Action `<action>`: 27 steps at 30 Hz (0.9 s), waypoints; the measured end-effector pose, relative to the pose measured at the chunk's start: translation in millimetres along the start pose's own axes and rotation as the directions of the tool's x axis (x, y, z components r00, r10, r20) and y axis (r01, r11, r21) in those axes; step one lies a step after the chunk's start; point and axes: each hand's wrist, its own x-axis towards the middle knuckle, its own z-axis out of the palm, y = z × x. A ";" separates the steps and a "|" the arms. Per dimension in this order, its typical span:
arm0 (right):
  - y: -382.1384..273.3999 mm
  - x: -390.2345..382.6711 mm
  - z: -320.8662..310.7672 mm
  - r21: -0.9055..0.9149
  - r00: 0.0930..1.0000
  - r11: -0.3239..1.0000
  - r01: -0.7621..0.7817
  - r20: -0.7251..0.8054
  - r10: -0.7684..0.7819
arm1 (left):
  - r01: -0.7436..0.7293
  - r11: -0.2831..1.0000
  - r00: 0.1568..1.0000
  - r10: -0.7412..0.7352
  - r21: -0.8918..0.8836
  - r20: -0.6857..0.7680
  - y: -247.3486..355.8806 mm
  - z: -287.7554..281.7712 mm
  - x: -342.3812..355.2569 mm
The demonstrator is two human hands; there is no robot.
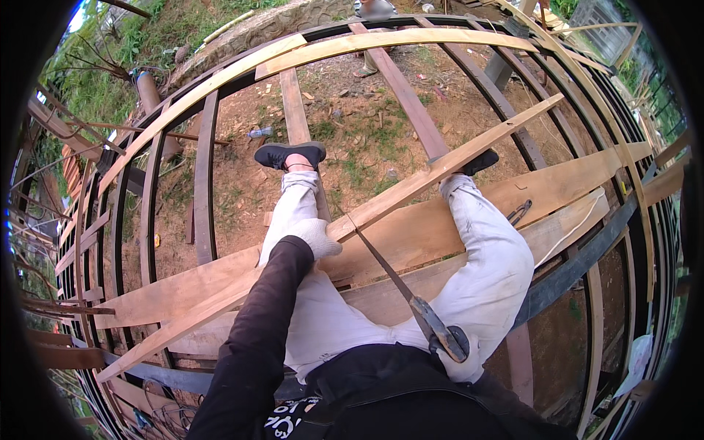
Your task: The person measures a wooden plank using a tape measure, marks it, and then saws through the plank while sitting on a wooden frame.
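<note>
My right hand [466, 358], in a white glove, is closed round the handle of a handsaw [392, 276]. Its narrow blade points forward and left, and the blade's far part lies at the edge of a long wooden batten [455, 162]. The batten runs slantwise from lower left to upper right across my legs. My left hand [317, 236], also gloved, grips the batten just left of the blade; its fingertips are partly hidden. Beneath the batten lies a wide plank [565, 187], with a second plank [513, 249] nearer to me.
Dark joists [205, 176] form an open frame over bare ground, with gaps between them. Pliers [519, 213] lie on the wide plank, and a white cord [579, 231] on the nearer one. Another person [375, 16] is beyond the far edge. A plastic bottle [259, 133] lies on the ground.
</note>
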 end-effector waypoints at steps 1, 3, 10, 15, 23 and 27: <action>8.8 -12.8 -7.8 -0.109 1.000 0.994 -0.008 -0.011 0.007 | -0.003 1.000 1.000 0.003 -0.003 -0.009 3.8 0.8 5.8; -6.9 10.5 -2.3 -0.102 0.998 0.995 0.019 0.069 -0.012 | 0.012 1.000 1.000 -0.012 0.027 -0.015 1.6 12.5 10.9; -24.1 164.5 91.1 0.044 0.999 0.999 0.023 0.035 -0.025 | 0.070 0.998 0.997 -0.070 0.004 -0.020 14.4 -7.8 -15.3; 31.1 -7.9 -4.2 -0.181 0.994 0.981 0.075 0.096 -0.059 | 0.010 1.000 1.000 -0.010 -0.016 0.023 -10.9 1.5 11.0; -29.9 183.7 90.3 0.148 0.999 0.989 0.008 0.050 -0.016 | 0.018 0.999 0.999 -0.017 -0.038 0.036 -5.7 2.8 13.4; 0.3 78.5 40.6 -0.018 0.978 0.978 0.208 -0.027 -0.209 | 0.036 0.997 0.999 -0.033 -0.071 0.036 -20.8 -9.7 14.0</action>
